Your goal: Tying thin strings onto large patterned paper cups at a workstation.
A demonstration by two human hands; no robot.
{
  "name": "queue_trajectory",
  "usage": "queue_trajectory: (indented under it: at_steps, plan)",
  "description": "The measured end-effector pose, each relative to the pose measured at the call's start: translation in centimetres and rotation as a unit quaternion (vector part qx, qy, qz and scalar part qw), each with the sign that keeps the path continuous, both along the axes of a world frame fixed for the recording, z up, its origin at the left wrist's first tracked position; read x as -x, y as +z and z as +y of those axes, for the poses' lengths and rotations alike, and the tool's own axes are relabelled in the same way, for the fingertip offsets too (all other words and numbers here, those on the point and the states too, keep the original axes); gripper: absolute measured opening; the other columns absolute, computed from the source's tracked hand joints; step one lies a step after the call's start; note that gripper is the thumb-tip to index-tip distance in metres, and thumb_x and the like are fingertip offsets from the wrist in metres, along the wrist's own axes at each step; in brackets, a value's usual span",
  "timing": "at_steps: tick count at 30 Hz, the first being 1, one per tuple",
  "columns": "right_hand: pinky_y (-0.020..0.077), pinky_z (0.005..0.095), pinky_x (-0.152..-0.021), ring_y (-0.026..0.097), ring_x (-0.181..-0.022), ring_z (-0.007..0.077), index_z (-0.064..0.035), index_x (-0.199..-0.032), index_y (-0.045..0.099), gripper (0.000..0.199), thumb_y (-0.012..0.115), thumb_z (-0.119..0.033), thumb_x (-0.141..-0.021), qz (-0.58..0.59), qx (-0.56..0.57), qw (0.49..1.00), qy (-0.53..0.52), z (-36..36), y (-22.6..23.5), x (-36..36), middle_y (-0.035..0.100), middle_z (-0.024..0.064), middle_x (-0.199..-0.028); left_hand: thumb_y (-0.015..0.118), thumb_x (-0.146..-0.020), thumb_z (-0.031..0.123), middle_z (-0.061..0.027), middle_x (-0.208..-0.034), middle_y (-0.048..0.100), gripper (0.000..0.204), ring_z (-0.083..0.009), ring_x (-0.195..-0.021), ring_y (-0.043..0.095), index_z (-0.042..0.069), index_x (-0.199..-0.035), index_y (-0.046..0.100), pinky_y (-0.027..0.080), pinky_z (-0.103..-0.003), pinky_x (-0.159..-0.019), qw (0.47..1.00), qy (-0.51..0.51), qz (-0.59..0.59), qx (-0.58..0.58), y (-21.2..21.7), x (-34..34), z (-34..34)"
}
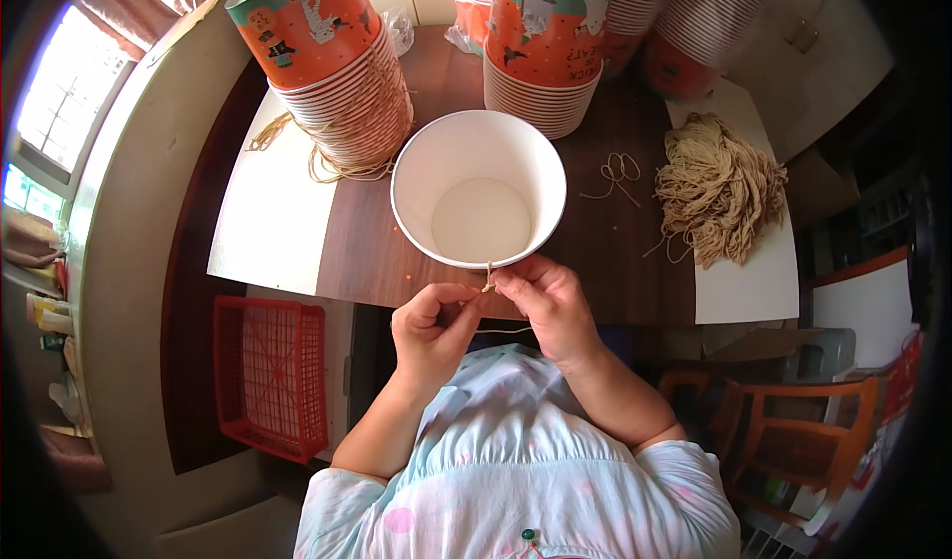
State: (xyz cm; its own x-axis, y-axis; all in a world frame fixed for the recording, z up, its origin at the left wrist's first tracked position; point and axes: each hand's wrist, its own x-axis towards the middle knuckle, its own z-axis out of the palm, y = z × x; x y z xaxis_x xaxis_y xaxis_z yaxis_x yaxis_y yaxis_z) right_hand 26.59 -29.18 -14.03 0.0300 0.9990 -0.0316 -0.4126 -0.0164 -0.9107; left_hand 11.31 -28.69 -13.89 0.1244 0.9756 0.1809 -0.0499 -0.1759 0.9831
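Both the left hand [432, 329] and right hand [543, 301] had fingers pinched together on a thin beige cord [489, 283] at the six o'clock rim of the white round paper bucket [416, 167], kept close on the dark wooden bench [367, 251] for threading.

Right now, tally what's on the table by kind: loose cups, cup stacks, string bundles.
Open white paper cup, string at its rim pinched by left hand and right hand: 1
Stacks of orange printed cups, counting those cut off at the top edge: 5
Tan string bundle: 1
Loose string piece: 1
Total: 8
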Motion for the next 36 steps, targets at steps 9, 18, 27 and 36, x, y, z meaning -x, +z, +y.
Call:
queue_trajectory:
  at_steps: [9,18,27,36]
  plan:
    - [0.0488,0.0249,-0.074,0.061,-0.084,0.0082,0.0003,-0.097,0.066,0.017,0.063,-0.016,-0.093,-0.096,0.001,0.994,-0.043,0.2,0.3,-0.2,0.07,0.005,-0.09,0.066,-0.08,-0.009,0.0058,-0.066,0.056,0.009,0.0013,-0.057,0.045,-0.002,-0.086,0.064,0.034,-0.015,-0.051,0.998,0.018,0.058,-0.032,0.5,0.3,0.1]
    - [0.0488,0.0305,-0.069,0.062,-0.075,0.0182,0.0009,-0.09,0.061,0.016,0.061,-0.015,-0.094,-0.31,-0.084,0.932,-0.166,0.2,-0.1,0.8,0.066,0.0116,-0.083,0.068,-0.081,-0.006,0.0036,-0.067,0.058,0.011,0.0013,-0.058,0.048,-0.003,-0.092,0.064,0.037,-0.015,-0.05,0.994,0.017,0.094,-0.052,0.9,0.3,-0.1]
    - [0.044,0.0274,-0.063,0.056,-0.068,0.014,-0.0033,-0.099,0.062,0.016,0.069,-0.007,-0.084,-0.359,-0.15,0.901,-0.19,-0.9,1.0,-0.5,0.06,0.0059,-0.091,0.064,-0.089,0.001,0.0026,-0.068,0.055,0.005,-0.0031,-0.06,0.048,-0.003,-0.091,0.063,0.038,-0.019,-0.053,0.996,-0.047,0.065,0.042,1.8,1.6,-0.6]
    - [0.0425,0.0329,-0.071,0.057,-0.077,0.0175,-0.0063,-0.105,0.065,0.035,0.072,-0.008,-0.071,-0.508,-0.495,0.691,-0.137,0.9,1.7,-1.2,0.06,0.0069,-0.105,0.065,-0.084,-0.002,-0.009,-0.074,0.061,0.004,-0.0125,-0.061,0.057,-0.002,-0.087,0.063,0.044,-0.024,-0.053,0.981,-0.109,0.122,-0.108,4.2,1.6,-0.2]
